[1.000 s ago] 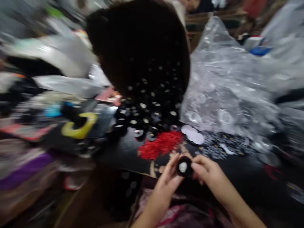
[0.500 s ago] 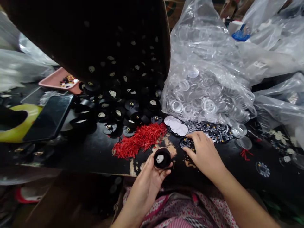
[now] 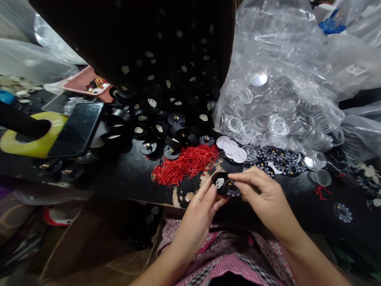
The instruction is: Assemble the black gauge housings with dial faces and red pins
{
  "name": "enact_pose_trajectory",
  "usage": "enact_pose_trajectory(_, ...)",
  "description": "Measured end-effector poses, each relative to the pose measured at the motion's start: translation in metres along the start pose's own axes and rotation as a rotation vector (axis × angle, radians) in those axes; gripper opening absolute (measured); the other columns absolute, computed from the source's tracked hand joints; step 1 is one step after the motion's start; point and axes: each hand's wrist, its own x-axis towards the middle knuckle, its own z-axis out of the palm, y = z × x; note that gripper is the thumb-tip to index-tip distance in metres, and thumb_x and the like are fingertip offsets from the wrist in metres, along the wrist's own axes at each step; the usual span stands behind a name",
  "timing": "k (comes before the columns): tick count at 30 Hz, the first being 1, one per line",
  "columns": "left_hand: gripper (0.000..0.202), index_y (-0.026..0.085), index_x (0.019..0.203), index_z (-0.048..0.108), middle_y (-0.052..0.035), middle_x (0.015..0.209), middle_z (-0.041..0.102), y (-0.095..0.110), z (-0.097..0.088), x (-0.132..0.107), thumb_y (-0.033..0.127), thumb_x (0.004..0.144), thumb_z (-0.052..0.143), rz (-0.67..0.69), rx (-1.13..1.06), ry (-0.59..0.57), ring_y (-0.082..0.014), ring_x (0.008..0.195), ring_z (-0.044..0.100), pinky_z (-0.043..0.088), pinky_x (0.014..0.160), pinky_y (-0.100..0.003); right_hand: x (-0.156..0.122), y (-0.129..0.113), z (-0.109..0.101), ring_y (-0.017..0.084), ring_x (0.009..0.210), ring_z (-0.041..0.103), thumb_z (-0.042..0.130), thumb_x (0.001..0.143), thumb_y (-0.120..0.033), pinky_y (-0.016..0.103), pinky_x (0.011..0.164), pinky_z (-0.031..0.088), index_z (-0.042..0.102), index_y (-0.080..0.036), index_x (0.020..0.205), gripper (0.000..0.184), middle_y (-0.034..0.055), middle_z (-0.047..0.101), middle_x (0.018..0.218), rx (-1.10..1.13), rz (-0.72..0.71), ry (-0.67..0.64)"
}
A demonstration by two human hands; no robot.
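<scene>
My left hand point(image 3: 199, 214) grips a round black case point(image 3: 219, 182), its open side up and a small white plate inside. Between the thumb and fingers of my right hand point(image 3: 264, 196) is a thin black dial disc point(image 3: 233, 189) with pale markings, tilted at the right rim of the case. Whether the disc touches the rim I cannot tell. Just beyond my hands lies a heap of small red pointers point(image 3: 190, 163). White discs point(image 3: 231, 147) and more printed dials point(image 3: 285, 159) are spread behind my right hand.
A clear plastic bag point(image 3: 268, 51) of transparent round covers stands at the back right. Many black cases spill from a dark container point(image 3: 149, 24). At the left are a phone point(image 3: 76, 129), a yellow tape roll point(image 3: 56, 119) and a pink tray point(image 3: 77, 82). One dial point(image 3: 343, 212) lies far right.
My right hand has lifted a dial disc off the table and brought it left to the case. My left hand still holds the case; the view has shifted somewhat.
</scene>
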Motion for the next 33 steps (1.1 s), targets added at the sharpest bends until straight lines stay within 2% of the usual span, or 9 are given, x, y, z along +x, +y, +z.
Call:
enact_pose_trajectory(3, 0.033, 0.034, 0.123, 0.067, 0.0013, 0.144, 0.056, -0.003, -0.001, -0.002, 0.038, 0.090, 0.064, 0.014, 0.067, -0.028, -0.0255, 0.135, 0.049, 0.052, 0.101, -0.035, 0.001, -0.006, 0.008, 0.015, 0.083, 0.060, 0.055, 0.093, -0.019, 0.029, 0.076, 0.049, 0.069, -0.024, 0.104, 0.018, 0.0021, 0.062, 0.091, -0.070, -0.040, -0.017)
enact_pose_trajectory(9, 0.039, 0.032, 0.129, 0.064, -0.0011, 0.146, 0.054, 0.001, -0.006, -0.005, 0.037, 0.090, 0.064, 0.016, 0.219, -0.074, -0.0264, 0.137, 0.046, 0.048, 0.106, -0.036, 0.008, -0.006, 0.007, 0.014, 0.073, 0.058, 0.059, 0.090, -0.022, 0.027, 0.067, 0.045, 0.059, -0.022, 0.091, 0.001, -0.0012, 0.061, 0.081, -0.110, 0.131, -0.061)
enact_pose_trajectory(15, 0.035, 0.024, 0.121, 0.066, -0.0062, 0.136, 0.063, -0.004, -0.004, -0.001, 0.027, 0.087, 0.068, 0.067, 0.230, -0.092, -0.0249, 0.127, 0.057, 0.048, 0.105, -0.035, 0.007, 0.000, 0.004, 0.013, 0.071, 0.057, 0.063, 0.087, -0.025, 0.026, 0.063, 0.044, 0.057, -0.022, 0.097, 0.012, -0.0011, 0.062, 0.086, -0.084, 0.192, -0.139)
enact_pose_trajectory(19, 0.029, 0.023, 0.113, 0.066, -0.0042, 0.122, 0.071, -0.001, -0.007, -0.001, 0.016, 0.085, 0.063, 0.106, 0.405, -0.098, -0.0194, 0.115, 0.064, 0.050, 0.101, -0.032, -0.005, 0.000, 0.000, 0.014, 0.083, 0.061, 0.054, 0.090, -0.017, 0.026, 0.073, 0.048, 0.058, -0.023, 0.108, 0.019, 0.0008, 0.065, 0.097, -0.037, 0.133, -0.286)
enact_pose_trajectory(22, 0.029, 0.024, 0.109, 0.067, -0.0025, 0.116, 0.073, 0.005, -0.018, -0.006, 0.013, 0.083, 0.064, 0.154, 0.495, -0.102, -0.0187, 0.112, 0.066, 0.050, 0.101, -0.031, -0.007, 0.000, 0.001, 0.015, 0.094, 0.062, 0.053, 0.091, -0.015, 0.027, 0.080, 0.047, 0.059, -0.023, 0.115, 0.026, 0.0027, 0.066, 0.109, -0.069, 0.033, -0.337)
enact_pose_trajectory(25, 0.028, 0.025, 0.111, 0.067, -0.0028, 0.118, 0.071, 0.012, -0.035, -0.012, 0.019, 0.084, 0.066, 0.150, 0.472, 0.006, -0.0205, 0.114, 0.064, 0.050, 0.101, -0.033, 0.007, 0.000, 0.014, 0.018, 0.099, 0.062, 0.054, 0.094, -0.019, 0.031, 0.085, 0.044, 0.062, -0.021, 0.111, 0.019, 0.0040, 0.069, 0.109, -0.166, -0.065, -0.384)
enact_pose_trajectory(28, 0.028, 0.026, 0.114, 0.064, -0.0042, 0.116, 0.072, 0.017, -0.050, -0.015, 0.027, 0.087, 0.067, 0.176, 0.279, 0.179, -0.0223, 0.110, 0.066, 0.053, 0.096, -0.036, 0.028, 0.004, 0.036, 0.022, 0.095, 0.061, 0.052, 0.096, -0.018, 0.037, 0.085, 0.038, 0.066, -0.018, 0.101, 0.015, 0.0056, 0.071, 0.100, -0.485, -0.172, -0.342)
enact_pose_trajectory(30, 0.025, 0.023, 0.111, 0.063, -0.0056, 0.111, 0.073, 0.022, -0.057, -0.015, 0.029, 0.087, 0.067, 0.255, 0.149, 0.258, -0.0228, 0.107, 0.068, 0.053, 0.097, -0.038, 0.041, 0.006, 0.052, 0.025, 0.093, 0.059, 0.053, 0.095, -0.018, 0.039, 0.082, 0.035, 0.066, -0.016, 0.098, 0.013, 0.0075, 0.070, 0.095, -0.696, -0.256, -0.314)
enact_pose_trajectory(33, 0.022, 0.023, 0.109, 0.062, -0.0045, 0.109, 0.073, 0.032, -0.064, -0.014, 0.027, 0.088, 0.067, 0.432, 0.064, 0.383, -0.0199, 0.111, 0.066, 0.046, 0.106, -0.035, 0.050, 0.008, 0.068, 0.027, 0.089, 0.058, 0.055, 0.095, -0.019, 0.039, 0.078, 0.032, 0.064, -0.014, 0.094, 0.011, 0.0094, 0.068, 0.091, -0.832, -0.349, -0.306)
